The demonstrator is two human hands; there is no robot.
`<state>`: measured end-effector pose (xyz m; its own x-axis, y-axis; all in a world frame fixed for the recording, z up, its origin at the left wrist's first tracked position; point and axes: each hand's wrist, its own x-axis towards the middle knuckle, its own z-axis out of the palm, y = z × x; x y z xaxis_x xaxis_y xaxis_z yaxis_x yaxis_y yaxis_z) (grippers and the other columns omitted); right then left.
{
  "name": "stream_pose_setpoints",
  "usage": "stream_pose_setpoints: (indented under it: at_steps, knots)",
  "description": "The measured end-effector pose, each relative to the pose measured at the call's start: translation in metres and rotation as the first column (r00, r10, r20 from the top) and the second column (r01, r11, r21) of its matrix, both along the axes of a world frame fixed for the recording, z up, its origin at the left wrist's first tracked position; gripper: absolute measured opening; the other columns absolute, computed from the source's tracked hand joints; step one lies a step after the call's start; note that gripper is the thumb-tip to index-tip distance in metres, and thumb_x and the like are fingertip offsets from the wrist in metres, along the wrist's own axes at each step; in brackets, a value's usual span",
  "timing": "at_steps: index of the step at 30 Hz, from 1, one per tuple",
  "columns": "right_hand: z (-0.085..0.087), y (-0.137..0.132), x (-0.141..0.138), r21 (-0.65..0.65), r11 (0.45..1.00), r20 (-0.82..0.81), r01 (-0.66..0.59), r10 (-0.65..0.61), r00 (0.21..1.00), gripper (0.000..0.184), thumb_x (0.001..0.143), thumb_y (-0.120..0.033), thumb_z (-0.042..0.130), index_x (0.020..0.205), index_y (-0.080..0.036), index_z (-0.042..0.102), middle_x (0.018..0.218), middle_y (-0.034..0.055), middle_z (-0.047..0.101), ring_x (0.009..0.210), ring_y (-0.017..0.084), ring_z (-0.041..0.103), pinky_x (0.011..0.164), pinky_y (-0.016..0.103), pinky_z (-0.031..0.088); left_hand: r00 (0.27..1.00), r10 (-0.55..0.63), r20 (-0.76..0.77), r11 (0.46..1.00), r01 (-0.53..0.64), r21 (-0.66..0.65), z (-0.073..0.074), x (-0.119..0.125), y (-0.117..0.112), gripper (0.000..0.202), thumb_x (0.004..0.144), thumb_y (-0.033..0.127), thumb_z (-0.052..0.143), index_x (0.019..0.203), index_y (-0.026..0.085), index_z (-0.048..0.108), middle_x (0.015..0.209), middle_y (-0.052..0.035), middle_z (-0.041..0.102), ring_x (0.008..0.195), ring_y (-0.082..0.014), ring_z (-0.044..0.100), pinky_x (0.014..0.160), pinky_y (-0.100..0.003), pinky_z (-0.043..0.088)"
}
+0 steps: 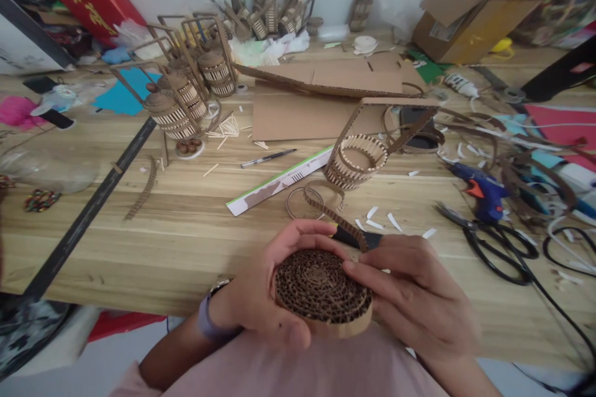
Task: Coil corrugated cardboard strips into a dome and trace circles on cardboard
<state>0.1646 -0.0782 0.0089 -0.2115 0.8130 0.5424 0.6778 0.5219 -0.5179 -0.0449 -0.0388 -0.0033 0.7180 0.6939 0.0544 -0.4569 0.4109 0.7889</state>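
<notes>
A round coil of corrugated cardboard strip (321,288) lies tilted between my hands, close to my body. My left hand (279,285) wraps round its left side, thumb at the front and fingers along the far edge. With thumb and fingers, my right hand (414,298) pinches the cardboard strip (347,223) where it meets the coil's right side. The strip's loose end curls away onto the table. Just beyond stands a small basket (356,161) of sticks and cardboard with a tall square handle.
Scissors (488,242) and a blue glue gun (484,192) lie at the right, with cords. A ruler (279,180), a pen (269,158) and cardboard sheets (298,111) lie ahead. Several handled baskets (170,115) stand at the left; a cardboard box (475,18) is at the back right.
</notes>
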Motion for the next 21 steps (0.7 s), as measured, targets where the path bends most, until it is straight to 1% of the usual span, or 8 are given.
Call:
stream_pose_setpoints:
  at_steps: [4,6,8,9,11,14,17,21]
  knots:
    - [0.012,0.010,-0.003,0.151,0.984,-0.099,-0.092,0.107,0.989,0.015,0.095,-0.031,0.063,0.098,-0.028,0.077,0.075,0.0026,0.073,0.069,0.018,0.068,0.065,0.031,0.055,0.994,-0.079,0.076,0.990,0.087,-0.110,0.002,0.005,0.001,0.077,0.069,0.052,0.086,0.133,0.024,0.055,0.121,-0.0081,0.063,0.112,-0.0258,0.063,0.103,-0.041,0.044]
    - [0.025,0.010,0.004,0.064,0.993,-0.183,-0.103,0.114,0.977,0.013,0.092,-0.035,0.067,0.094,-0.028,0.078,0.074,0.0018,0.074,0.069,0.018,0.068,0.063,0.031,0.056,0.987,-0.102,0.121,0.981,0.120,-0.151,0.004,0.011,0.003,0.073,0.075,0.059,0.078,0.134,0.023,0.055,0.120,-0.0085,0.063,0.108,-0.0243,0.065,0.098,-0.037,0.047]
    - [0.036,0.010,0.017,-0.153,0.977,-0.345,-0.151,0.091,0.934,0.015,0.088,-0.042,0.071,0.090,-0.030,0.079,0.072,0.0006,0.074,0.065,0.019,0.068,0.060,0.031,0.056,0.973,-0.161,0.165,0.963,0.192,-0.192,0.007,0.018,0.005,0.074,0.079,0.065,0.072,0.136,0.023,0.054,0.120,-0.0099,0.064,0.100,-0.0229,0.067,0.091,-0.036,0.050]
    - [0.040,0.012,0.025,-0.283,0.944,-0.442,-0.171,0.030,0.897,0.017,0.085,-0.046,0.073,0.087,-0.030,0.079,0.070,0.0005,0.074,0.063,0.019,0.068,0.057,0.031,0.055,0.965,-0.196,0.173,0.950,0.230,-0.209,0.008,0.022,0.007,0.075,0.078,0.067,0.071,0.136,0.023,0.054,0.121,-0.0106,0.063,0.097,-0.0225,0.068,0.088,-0.036,0.052]
    - [0.042,0.022,0.044,-0.530,0.832,-0.560,-0.164,-0.198,0.805,0.027,0.077,-0.054,0.077,0.079,-0.027,0.080,0.069,0.0027,0.075,0.061,0.020,0.067,0.053,0.031,0.053,0.965,-0.217,0.146,0.941,0.247,-0.232,0.008,0.027,0.011,0.071,0.077,0.063,0.075,0.133,0.023,0.056,0.121,-0.0111,0.064,0.092,-0.0212,0.069,0.082,-0.033,0.053]
    - [0.033,0.053,0.066,-0.735,0.678,-0.552,-0.029,-0.572,0.606,0.043,0.047,-0.058,0.091,0.060,-0.022,0.073,0.059,0.0005,0.067,0.054,0.014,0.056,0.051,0.026,0.045,0.990,-0.128,0.060,0.956,0.140,-0.258,0.005,0.032,0.018,0.051,0.081,0.051,0.078,0.117,0.018,0.065,0.109,-0.0092,0.068,0.083,-0.0161,0.068,0.072,-0.026,0.051]
    - [0.016,0.089,0.074,-0.753,0.658,-0.546,-0.018,-0.610,0.574,0.051,0.041,-0.062,0.090,0.058,-0.020,0.067,0.052,-0.0023,0.057,0.048,0.010,0.045,0.046,0.024,0.035,0.998,-0.062,-0.012,0.956,0.056,-0.287,0.002,0.033,0.023,0.046,0.078,0.048,0.081,0.106,0.014,0.067,0.094,-0.0073,0.070,0.075,-0.0132,0.066,0.067,-0.023,0.048]
    - [0.000,0.115,0.071,-0.752,0.659,-0.541,0.004,-0.622,0.567,0.049,0.048,-0.059,0.088,0.057,-0.019,0.062,0.049,-0.0046,0.051,0.044,0.008,0.035,0.042,0.025,0.024,0.991,-0.013,-0.130,0.969,-0.020,-0.246,0.003,0.031,0.027,0.040,0.078,0.046,0.081,0.095,0.013,0.066,0.085,-0.0043,0.069,0.072,-0.0116,0.062,0.067,-0.023,0.045]
